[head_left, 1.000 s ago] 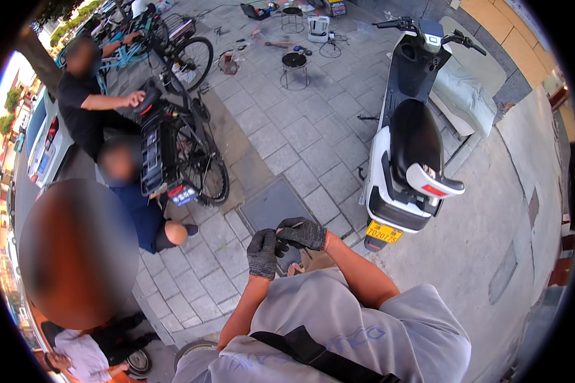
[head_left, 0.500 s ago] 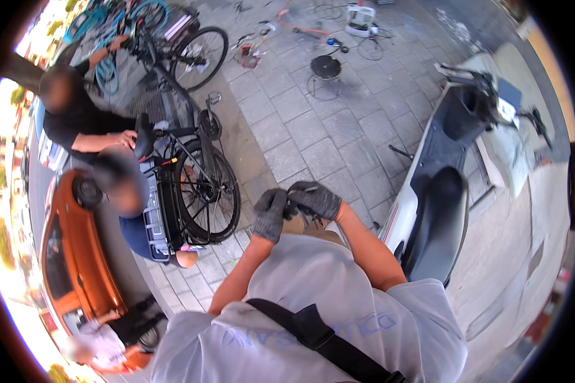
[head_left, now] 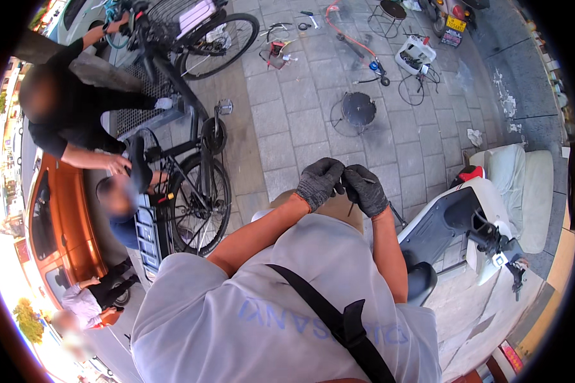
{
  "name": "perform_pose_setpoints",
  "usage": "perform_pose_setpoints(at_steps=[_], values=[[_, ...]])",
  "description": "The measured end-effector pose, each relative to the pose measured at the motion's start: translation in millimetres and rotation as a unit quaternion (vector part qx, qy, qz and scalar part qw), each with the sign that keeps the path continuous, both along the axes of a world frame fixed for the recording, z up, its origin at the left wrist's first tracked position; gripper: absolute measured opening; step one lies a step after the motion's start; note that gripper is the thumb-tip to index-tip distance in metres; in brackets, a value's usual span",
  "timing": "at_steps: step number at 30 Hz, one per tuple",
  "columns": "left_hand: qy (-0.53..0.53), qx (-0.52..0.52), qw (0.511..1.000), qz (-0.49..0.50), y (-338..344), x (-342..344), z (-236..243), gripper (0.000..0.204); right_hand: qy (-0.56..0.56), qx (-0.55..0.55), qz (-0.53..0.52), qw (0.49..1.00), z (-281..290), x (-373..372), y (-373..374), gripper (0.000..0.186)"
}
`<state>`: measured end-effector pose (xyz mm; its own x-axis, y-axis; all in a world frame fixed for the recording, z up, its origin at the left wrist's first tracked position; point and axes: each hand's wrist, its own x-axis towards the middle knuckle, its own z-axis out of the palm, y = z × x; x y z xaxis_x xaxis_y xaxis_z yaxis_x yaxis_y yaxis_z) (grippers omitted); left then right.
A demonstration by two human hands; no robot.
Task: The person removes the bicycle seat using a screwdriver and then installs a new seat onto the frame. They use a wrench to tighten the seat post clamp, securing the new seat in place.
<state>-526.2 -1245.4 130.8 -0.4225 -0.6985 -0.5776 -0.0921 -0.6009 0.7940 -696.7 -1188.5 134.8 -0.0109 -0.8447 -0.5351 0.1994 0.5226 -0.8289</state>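
Observation:
Both my hands wear dark grey knit gloves and meet in front of my chest. My left hand (head_left: 319,181) is curled, its fingers pinching at the glove of my right hand (head_left: 366,189). A thin dark stick-like item (head_left: 351,205) hangs down between them; what it is cannot be told. My forearms are bare, and below them are my grey shirt and a black shoulder strap (head_left: 329,313).
A white scooter (head_left: 466,223) stands close on my right. A black bicycle (head_left: 191,185) is on my left, where two people work on it beside an orange car (head_left: 64,223). A black stool (head_left: 359,108), hoses, tools and a white container (head_left: 415,54) lie on the grey paving ahead.
The view has swung: the scooter has shifted from ahead to my right, and the bicycle and orange car have come closer on my left. My gloved hands stay together at my chest.

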Motion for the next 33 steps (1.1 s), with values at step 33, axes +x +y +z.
perform_pose_setpoints(at_steps=[33], values=[[-0.287,0.173,0.834,0.437,-466,131,-210,0.018,0.293,-0.192,0.300,0.887,-329,52,-820,0.033]])
